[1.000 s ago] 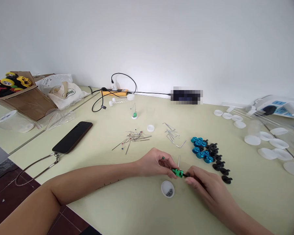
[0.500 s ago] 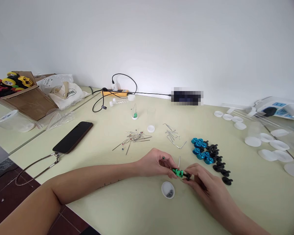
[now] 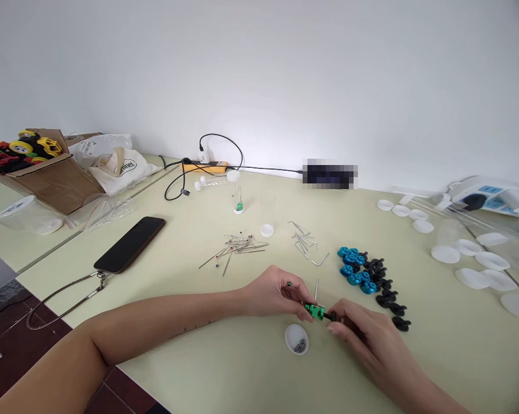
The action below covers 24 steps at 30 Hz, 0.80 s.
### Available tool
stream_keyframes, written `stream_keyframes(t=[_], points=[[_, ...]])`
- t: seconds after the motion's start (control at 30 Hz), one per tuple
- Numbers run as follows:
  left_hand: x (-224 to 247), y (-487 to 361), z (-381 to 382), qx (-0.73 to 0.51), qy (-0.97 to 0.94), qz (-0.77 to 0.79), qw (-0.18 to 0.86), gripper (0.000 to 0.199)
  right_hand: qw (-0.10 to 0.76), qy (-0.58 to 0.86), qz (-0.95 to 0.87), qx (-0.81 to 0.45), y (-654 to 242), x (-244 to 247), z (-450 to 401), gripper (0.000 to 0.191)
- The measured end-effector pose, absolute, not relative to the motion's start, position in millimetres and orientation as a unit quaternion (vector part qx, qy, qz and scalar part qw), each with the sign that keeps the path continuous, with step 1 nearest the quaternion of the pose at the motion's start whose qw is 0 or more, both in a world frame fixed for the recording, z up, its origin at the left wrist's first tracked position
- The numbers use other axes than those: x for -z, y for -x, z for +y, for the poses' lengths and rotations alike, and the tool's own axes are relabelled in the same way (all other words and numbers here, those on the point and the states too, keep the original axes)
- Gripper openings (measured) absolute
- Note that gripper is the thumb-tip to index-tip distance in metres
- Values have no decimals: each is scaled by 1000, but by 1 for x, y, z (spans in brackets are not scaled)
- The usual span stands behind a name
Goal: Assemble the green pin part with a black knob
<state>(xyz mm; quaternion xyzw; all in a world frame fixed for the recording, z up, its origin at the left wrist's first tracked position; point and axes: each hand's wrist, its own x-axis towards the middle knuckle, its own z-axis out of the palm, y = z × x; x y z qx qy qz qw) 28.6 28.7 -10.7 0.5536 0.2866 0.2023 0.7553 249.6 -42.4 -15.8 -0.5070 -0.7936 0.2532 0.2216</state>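
Between the thumb and fingers of my left hand [image 3: 277, 293] is a small green metal part [image 3: 315, 311]. A thin item with a green tip [image 3: 289, 283] shows within the same hand; the rest of it is hidden. My right hand [image 3: 367, 333] pinches a black knob-like piece [image 3: 332, 316], whose stem meets the green part. Just beyond the fingers lies a hex key [image 3: 317, 287]. Below the hands sits a white cap [image 3: 290, 336] holding small screws [image 3: 300, 345]. Blue metal parts [image 3: 354, 279] and black pieces [image 3: 386, 298] lie beyond my right hand.
Thin metal rods [image 3: 242, 246] and more hex keys [image 3: 302, 236] lie mid-table. A phone [image 3: 130, 244] is at left, near a cardboard box [image 3: 65, 184] of toys. A white cap with a green part [image 3: 239, 207] stands farther back. Several white lids [image 3: 473, 278] and a power strip [image 3: 492, 195] are at right.
Both hands sit slightly lower in view. My right fingers have shifted a little right and turned around the black piece, and more of the green part shows.
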Motion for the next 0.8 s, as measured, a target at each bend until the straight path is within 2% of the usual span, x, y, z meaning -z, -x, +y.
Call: stream_keyframes(t=[0.13, 0.47, 0.63, 0.8], points=[[10, -29, 28, -202, -549, 288, 758, 38, 196, 519, -788, -265, -249, 15, -40, 39], [14, -31, 32, -205, -559, 333, 731, 42, 203, 569, -742, -290, -245, 9, -39, 35], [13, -32, 30, -204, -545, 334, 742, 44, 191, 552, -759, -288, -243, 9, -36, 46], [13, -32, 30, -214, -550, 323, 740, 43, 187, 556, -759, -285, -242, 10, -35, 49]])
